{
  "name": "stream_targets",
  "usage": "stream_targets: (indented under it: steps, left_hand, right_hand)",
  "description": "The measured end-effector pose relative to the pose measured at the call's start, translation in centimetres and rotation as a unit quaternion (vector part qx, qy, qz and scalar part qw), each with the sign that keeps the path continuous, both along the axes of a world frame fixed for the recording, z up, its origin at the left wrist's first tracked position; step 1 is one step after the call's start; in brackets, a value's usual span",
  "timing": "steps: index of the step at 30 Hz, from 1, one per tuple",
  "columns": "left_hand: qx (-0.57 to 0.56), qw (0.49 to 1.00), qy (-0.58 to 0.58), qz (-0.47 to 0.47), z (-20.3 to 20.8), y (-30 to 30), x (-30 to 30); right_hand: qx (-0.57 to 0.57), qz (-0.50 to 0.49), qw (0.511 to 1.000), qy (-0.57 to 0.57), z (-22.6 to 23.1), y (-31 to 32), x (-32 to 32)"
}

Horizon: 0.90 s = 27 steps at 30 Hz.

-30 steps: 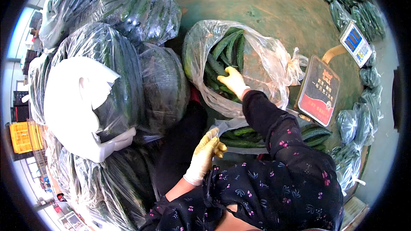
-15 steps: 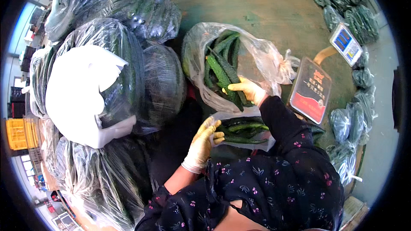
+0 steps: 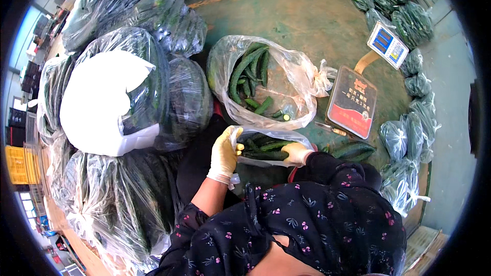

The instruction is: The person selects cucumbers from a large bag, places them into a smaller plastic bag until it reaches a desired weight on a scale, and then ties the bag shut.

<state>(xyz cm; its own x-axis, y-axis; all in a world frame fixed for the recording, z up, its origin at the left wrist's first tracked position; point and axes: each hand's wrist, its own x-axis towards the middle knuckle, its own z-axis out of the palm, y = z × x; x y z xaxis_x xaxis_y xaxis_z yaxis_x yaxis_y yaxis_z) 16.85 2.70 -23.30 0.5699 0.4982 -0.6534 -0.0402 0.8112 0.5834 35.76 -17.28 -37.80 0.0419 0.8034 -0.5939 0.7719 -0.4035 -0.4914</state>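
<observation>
My left hand, in a pale yellowish glove, is closed on the left edge of a clear plastic bag lying close in front of me. Dark green cucumbers lie lengthwise inside it. At the bag's right end my gloved right hand reaches in and grips the cucumbers' ends; some of its fingertips are hidden. Just beyond sits a larger clear bag, spread wide, with long curved cucumbers at its left and a few short pieces near its front.
A scale with a raised display stands to the right, a wooden-handled knife before it. Loose cucumbers lie nearby. Big filled bags crowd the left, a white sheet over one. Smaller filled bags line the right.
My right hand has come back from the larger bag into the nearer one, bringing cucumbers. My left hand has shifted slightly left and up, and now grips the bag's edge.
</observation>
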Motion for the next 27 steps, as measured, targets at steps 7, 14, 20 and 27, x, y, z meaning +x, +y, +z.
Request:
stream_targets:
  steps: [7, 14, 20, 27]
  left_hand:
    - [0.022, 0.997, 0.037, -0.059, -1.5, -0.4, -0.1]
    - [0.01, 0.998, 0.0, -0.058, -1.1, -0.2, -0.5]
    - [-0.019, 0.999, 0.021, -0.044, 0.3, -0.6, -0.2]
    - [-0.079, 0.995, -0.008, -0.062, 0.3, 0.3, -0.7]
  right_hand:
    - [0.071, -0.092, 0.993, 0.032, 0.5, 5.5, 2.0]
    - [-0.028, 0.05, 0.998, -0.005, 4.9, 9.3, 4.2]
    - [0.023, -0.07, 0.962, 0.262, 6.5, 19.9, 10.3]
    - [0.257, -0.043, 0.926, -0.274, 0.9, 31.6, 13.2]
